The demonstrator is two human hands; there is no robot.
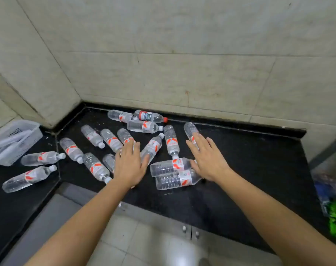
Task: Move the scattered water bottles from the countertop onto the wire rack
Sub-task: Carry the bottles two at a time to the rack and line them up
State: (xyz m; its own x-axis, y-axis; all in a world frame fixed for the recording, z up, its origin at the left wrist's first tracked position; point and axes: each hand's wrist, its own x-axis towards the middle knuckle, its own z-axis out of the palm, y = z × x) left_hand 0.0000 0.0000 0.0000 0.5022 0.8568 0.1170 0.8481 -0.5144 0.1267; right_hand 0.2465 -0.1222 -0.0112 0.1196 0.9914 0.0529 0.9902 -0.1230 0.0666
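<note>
Lying flat, water bottles (171, 140) point all ways; two under right hand (207, 160) lie crosswise. Both it and left hand (129, 166): fingers straight, slightly spread, gripping nothing; contact unclear.

The clear water bottles (171, 141) have white caps and white labels marked with an orange-red swoosh; one red-capped bottle (150, 116) has a red-and-white label. The countertop (249, 162) is speckled black, the wall tiles (182, 54) mottled cream, the perforated basket (27, 146) white.

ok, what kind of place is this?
Probably a kitchen or pantry corner: a black stone countertop against tiled walls, cabinet doors with knobs below it, and a plastic basket at the left.
</note>
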